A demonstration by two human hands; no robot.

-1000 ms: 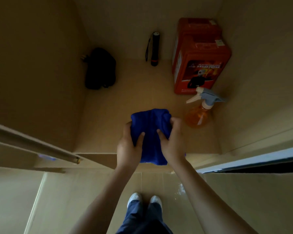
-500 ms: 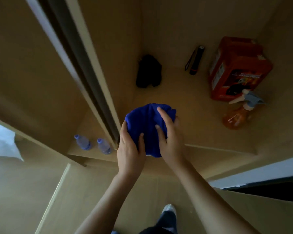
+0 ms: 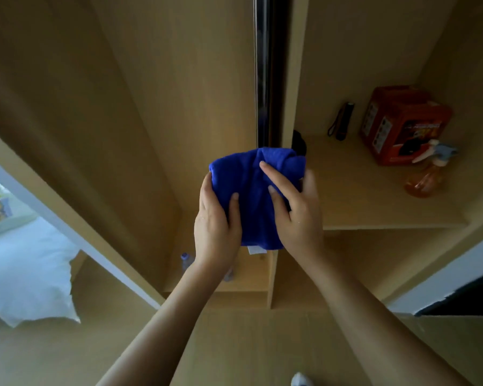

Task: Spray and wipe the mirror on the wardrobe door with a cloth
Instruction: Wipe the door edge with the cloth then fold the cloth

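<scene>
A bunched blue cloth (image 3: 255, 188) is held in front of me, level with the wardrobe's dividing panel. My left hand (image 3: 216, 224) grips its left side with the thumb on top. My right hand (image 3: 296, 213) holds its right side, thumb and forefinger lying across the fabric. An orange spray bottle (image 3: 427, 178) with a pale trigger head stands on the wardrobe shelf (image 3: 360, 201) to the right, apart from both hands. The mirror (image 3: 25, 246) on the door at the left reflects a white pillow.
On the shelf stand a red box (image 3: 402, 123), a black torch (image 3: 345, 121) and a dark object (image 3: 300, 143) partly behind the cloth. A dark sliding-door rail (image 3: 265, 71) runs up the centre. Small water bottles (image 3: 186, 260) stand on a lower shelf. My shoe (image 3: 301, 380) shows below.
The view has swung left, so the shelf items now sit at the right and the mirror door has come into view. Both hands still hold the cloth, and the right forefinger has stretched across it.
</scene>
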